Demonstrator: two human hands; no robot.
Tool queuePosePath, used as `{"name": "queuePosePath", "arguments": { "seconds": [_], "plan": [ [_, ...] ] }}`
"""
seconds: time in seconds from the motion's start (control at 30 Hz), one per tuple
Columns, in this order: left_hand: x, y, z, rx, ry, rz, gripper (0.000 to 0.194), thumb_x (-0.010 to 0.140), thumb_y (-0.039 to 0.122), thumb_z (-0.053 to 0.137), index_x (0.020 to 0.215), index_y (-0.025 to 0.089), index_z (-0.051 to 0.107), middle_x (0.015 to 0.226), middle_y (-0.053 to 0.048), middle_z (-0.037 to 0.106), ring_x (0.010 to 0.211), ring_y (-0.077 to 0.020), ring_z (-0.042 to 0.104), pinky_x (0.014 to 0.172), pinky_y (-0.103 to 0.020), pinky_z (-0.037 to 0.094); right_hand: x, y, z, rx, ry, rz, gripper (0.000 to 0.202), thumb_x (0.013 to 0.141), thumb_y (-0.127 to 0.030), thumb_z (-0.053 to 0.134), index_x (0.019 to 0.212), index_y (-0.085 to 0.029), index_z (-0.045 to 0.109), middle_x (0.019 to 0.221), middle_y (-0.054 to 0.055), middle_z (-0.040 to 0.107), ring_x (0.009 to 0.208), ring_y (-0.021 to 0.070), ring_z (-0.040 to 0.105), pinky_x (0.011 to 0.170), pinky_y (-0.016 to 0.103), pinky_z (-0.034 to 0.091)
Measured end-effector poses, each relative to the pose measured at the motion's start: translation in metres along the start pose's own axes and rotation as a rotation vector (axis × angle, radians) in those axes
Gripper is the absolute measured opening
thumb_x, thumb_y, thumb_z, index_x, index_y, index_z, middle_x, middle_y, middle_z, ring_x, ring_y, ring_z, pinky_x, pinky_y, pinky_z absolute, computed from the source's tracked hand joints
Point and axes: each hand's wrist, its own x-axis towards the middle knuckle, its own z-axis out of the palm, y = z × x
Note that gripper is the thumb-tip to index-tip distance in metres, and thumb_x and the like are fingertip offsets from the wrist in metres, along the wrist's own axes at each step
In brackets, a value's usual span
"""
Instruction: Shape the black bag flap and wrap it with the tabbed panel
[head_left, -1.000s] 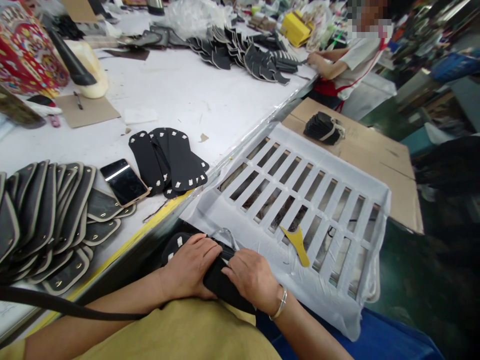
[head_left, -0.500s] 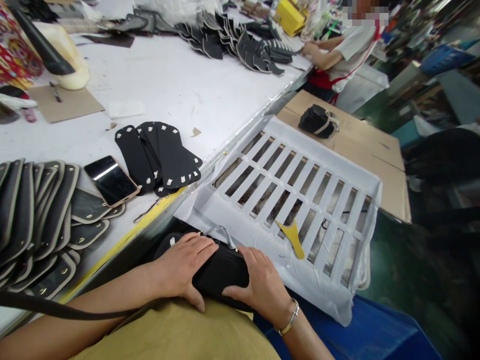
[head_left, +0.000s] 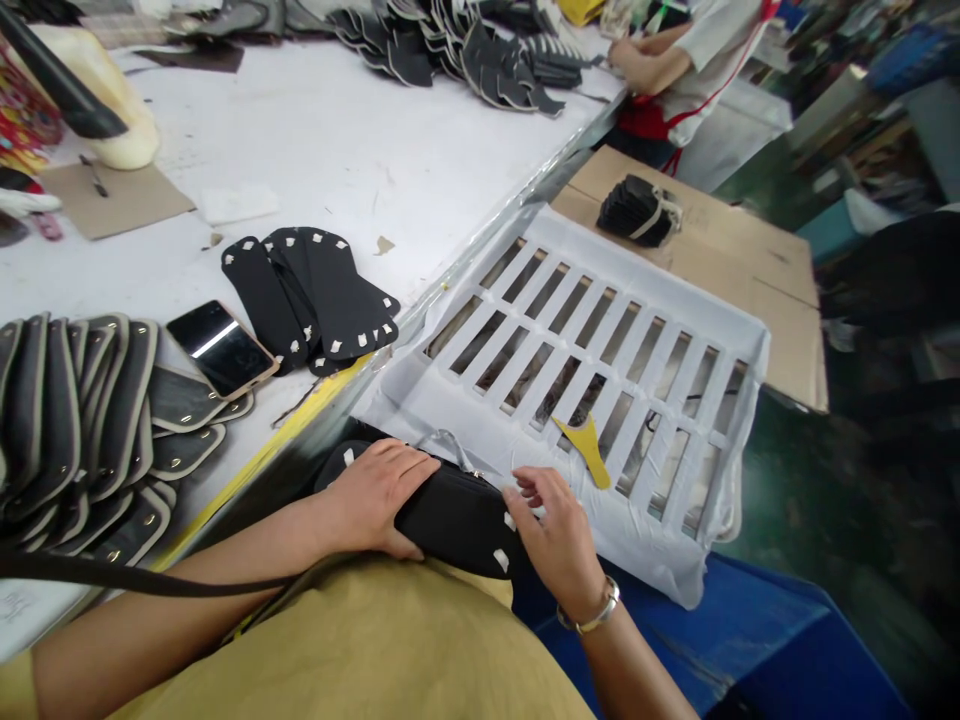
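A long black padded panel point(head_left: 457, 520) with white tabs near its ends lies across my lap, against the yellow-brown shirt. My left hand point(head_left: 382, 495) grips its left part, fingers over the top and thumb along the near edge. At the panel's right end, my right hand point(head_left: 551, 530) has its fingers loosely curled and the thumb apart, beside a white tab; whether it touches the tab I cannot tell. Similar black panels point(head_left: 330, 290) with white tabs lie overlapped on the white table point(head_left: 315, 150). A phone point(head_left: 221, 348) rests beside them.
Dark pieces with pale edging point(head_left: 112, 410) are stacked at left. A white slatted tray point(head_left: 420, 385) holds a yellow scraper-like tool point(head_left: 586, 450). Behind it, a tied black bundle point(head_left: 637, 210) sits on cardboard point(head_left: 735, 270). Another person point(head_left: 660, 70) works at the table's far end.
My right hand has moved off the panel's face to its right end, uncovering white tabs there. My left hand keeps its grip. The view has shifted slightly downward.
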Motion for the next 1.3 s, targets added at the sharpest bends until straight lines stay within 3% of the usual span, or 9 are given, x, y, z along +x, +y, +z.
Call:
{"name": "queuePosePath", "arguments": {
  "seconds": [0.1, 0.23, 0.47, 0.67, 0.9, 1.03, 1.13, 1.2, 1.3],
  "plan": [
    [-0.003, -0.001, 0.001, 0.004, -0.028, 0.022, 0.101, 0.049, 0.062, 0.073, 0.13, 0.011, 0.04, 0.128, -0.016, 0.051, 0.116, -0.0297, 0.047, 0.106, -0.046, 0.023, -0.016, 0.006, -0.009, -0.013, -0.065, 0.198, 0.028, 0.088, -0.044, 0.045, 0.075, -0.02, 0.052, 0.066, -0.001, 0.056, 0.06, 0.0134, 0.052, 0.058, 0.027, 0.04],
    [-0.01, -0.005, 0.0, 0.023, -0.016, 0.064, 0.1, 0.053, 0.057, 0.075, 0.135, 0.015, 0.036, 0.141, -0.015, 0.037, 0.127, -0.0293, 0.036, 0.108, -0.045, 0.02, -0.042, 0.008, -0.008, 0.063, -0.199, 0.305, 0.037, 0.087, -0.051, 0.042, 0.067, -0.02, 0.047, 0.051, -0.005, 0.049, 0.05, 0.0111, 0.046, 0.049, 0.023, 0.033],
    [-0.016, -0.005, -0.004, -0.02, 0.007, 0.062, 0.086, 0.057, 0.051, 0.076, 0.128, 0.015, 0.043, 0.13, -0.013, 0.049, 0.12, -0.0279, 0.043, 0.107, -0.045, 0.025, -0.058, 0.007, 0.006, 0.332, -0.267, 0.442, 0.04, 0.083, -0.056, 0.044, 0.064, -0.02, 0.043, 0.048, -0.005, 0.049, 0.041, 0.0093, 0.05, 0.042, 0.02, 0.036],
    [-0.005, 0.017, 0.009, -0.033, 0.07, 0.086, 0.086, 0.052, 0.041, 0.078, 0.125, 0.011, 0.043, 0.127, -0.016, 0.049, 0.117, -0.0293, 0.044, 0.104, -0.045, 0.029, -0.048, -0.01, 0.005, 0.277, -0.292, 0.42, 0.034, 0.083, -0.049, 0.046, 0.066, -0.02, 0.046, 0.046, -0.007, 0.047, 0.035, 0.009, 0.049, 0.036, 0.018, 0.034],
    [0.0, 0.02, 0.016, -0.117, 0.161, 0.142, 0.069, 0.057, 0.029, 0.069, 0.119, 0.015, 0.043, 0.121, -0.015, 0.051, 0.111, -0.0299, 0.047, 0.098, -0.047, 0.035, -0.039, -0.065, 0.031, 0.378, -0.253, 0.174, 0.029, 0.085, -0.034, 0.046, 0.06, -0.019, 0.046, 0.047, -0.004, 0.051, 0.041, 0.0079, 0.052, 0.042, 0.017, 0.038],
    [-0.004, 0.011, 0.027, -0.14, 0.213, 0.173, 0.061, 0.063, 0.024, 0.06, 0.121, 0.017, 0.041, 0.12, -0.013, 0.054, 0.112, -0.0283, 0.049, 0.101, -0.047, 0.033, -0.029, -0.093, 0.038, 0.704, -0.342, 0.128, 0.024, 0.083, -0.035, 0.049, 0.066, -0.017, 0.051, 0.051, -0.004, 0.054, 0.04, 0.0076, 0.053, 0.037, 0.015, 0.04],
    [-0.007, 0.005, 0.035, -0.157, 0.251, 0.166, 0.074, 0.068, 0.036, 0.061, 0.132, 0.018, 0.029, 0.124, -0.014, 0.052, 0.115, -0.0292, 0.049, 0.103, -0.049, 0.031, -0.021, -0.097, 0.041, 1.031, -0.399, 0.122, 0.029, 0.078, -0.041, 0.057, 0.064, -0.016, 0.052, 0.048, -0.004, 0.054, 0.035, 0.0073, 0.05, 0.034, 0.015, 0.039],
    [-0.007, 0.005, 0.037, -0.167, 0.264, 0.169, 0.092, 0.065, 0.043, 0.066, 0.139, 0.018, 0.017, 0.127, -0.016, 0.05, 0.116, -0.0308, 0.048, 0.103, -0.051, 0.03, -0.018, -0.091, 0.045, 1.261, -0.374, 0.145, 0.032, 0.075, -0.043, 0.061, 0.062, -0.015, 0.053, 0.045, -0.003, 0.054, 0.032, 0.0079, 0.049, 0.031, 0.016, 0.039],
    [-0.006, 0.006, 0.034, -0.196, 0.265, 0.169, 0.107, 0.061, 0.043, 0.072, 0.142, 0.018, 0.006, 0.127, -0.018, 0.05, 0.117, -0.0314, 0.048, 0.103, -0.053, 0.031, -0.019, -0.078, 0.049, 1.534, -0.236, 0.217, 0.032, 0.072, -0.042, 0.065, 0.06, -0.015, 0.052, 0.041, -0.004, 0.052, 0.027, 0.0069, 0.044, 0.027, 0.016, 0.035]
  ]
}}
